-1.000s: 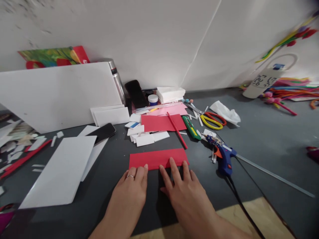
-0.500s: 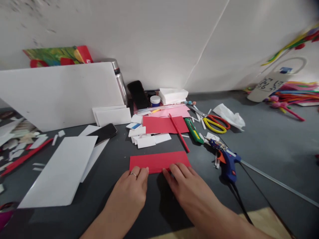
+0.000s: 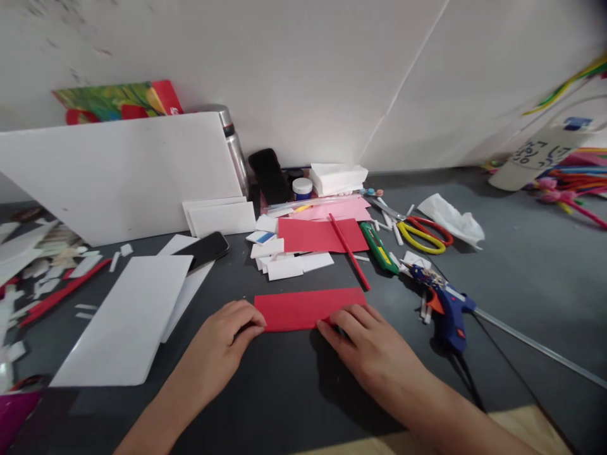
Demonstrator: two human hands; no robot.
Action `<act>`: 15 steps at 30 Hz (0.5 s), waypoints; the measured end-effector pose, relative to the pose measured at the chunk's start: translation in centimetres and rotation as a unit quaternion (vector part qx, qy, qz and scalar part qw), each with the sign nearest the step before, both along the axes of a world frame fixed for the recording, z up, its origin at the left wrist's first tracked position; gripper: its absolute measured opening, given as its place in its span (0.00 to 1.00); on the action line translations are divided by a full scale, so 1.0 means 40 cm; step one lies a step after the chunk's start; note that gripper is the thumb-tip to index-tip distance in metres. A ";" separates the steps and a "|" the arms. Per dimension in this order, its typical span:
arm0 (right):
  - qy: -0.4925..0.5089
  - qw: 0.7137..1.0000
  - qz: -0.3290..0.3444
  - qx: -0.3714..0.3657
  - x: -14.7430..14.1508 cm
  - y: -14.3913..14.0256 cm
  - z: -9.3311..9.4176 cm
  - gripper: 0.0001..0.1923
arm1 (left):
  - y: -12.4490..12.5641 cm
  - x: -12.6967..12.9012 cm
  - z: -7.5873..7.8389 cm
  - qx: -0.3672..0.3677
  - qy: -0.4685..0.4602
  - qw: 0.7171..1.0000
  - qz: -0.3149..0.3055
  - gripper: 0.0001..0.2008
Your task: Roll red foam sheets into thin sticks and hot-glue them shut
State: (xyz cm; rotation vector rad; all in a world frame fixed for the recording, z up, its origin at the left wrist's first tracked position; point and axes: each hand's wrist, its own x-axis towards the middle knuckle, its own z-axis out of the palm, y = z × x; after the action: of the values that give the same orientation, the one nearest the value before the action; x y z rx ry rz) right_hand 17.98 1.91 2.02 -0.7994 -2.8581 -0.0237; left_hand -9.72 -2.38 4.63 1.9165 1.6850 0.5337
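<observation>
A strip of red paper [image 3: 303,309] lies flat on the dark grey table, its near edge toward me. At its left end, my left hand [image 3: 225,338] pinches the near corner between thumb and fingertips. My right hand [image 3: 363,338] grips the near edge toward the right end, thumb below and fingers curled over the paper. Just beyond the strip are a second red sheet [image 3: 308,235] and a thin red paper stick [image 3: 349,253] lying across it. Small white card pieces [image 3: 285,268] lie beside that sheet.
A blue glue gun [image 3: 450,316] with a clear glue stick rests at right, near a green cutter [image 3: 378,248] and scissors [image 3: 422,237]. White sheets [image 3: 123,316] and a black phone [image 3: 206,249] lie left. Behind stand a white board [image 3: 118,177] and a steel flask [image 3: 236,151].
My left hand has shifted left from the top of the near edge to the paper's left corner. My right hand stays on the near edge. The view has turned slightly left.
</observation>
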 end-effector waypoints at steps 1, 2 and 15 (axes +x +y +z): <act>0.001 1.000 0.000 0.001 -0.001 0.000 0.001 0.22 | 0.003 0.003 0.003 -0.007 -0.001 1.000 -0.003 0.10; 0.004 1.000 0.000 0.004 -0.002 0.000 0.002 0.22 | 0.005 0.006 0.006 -0.015 0.001 1.000 -0.005 0.09; -0.004 1.000 -0.015 0.024 -0.009 -0.003 0.011 0.20 | 0.016 0.021 0.012 -0.056 0.048 0.997 -0.030 0.12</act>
State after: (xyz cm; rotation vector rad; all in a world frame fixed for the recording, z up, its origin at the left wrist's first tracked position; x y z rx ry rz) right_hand 17.61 1.80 2.47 -0.8356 -2.8410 -0.1003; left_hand -8.90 -1.74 5.10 1.9321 1.6739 0.3233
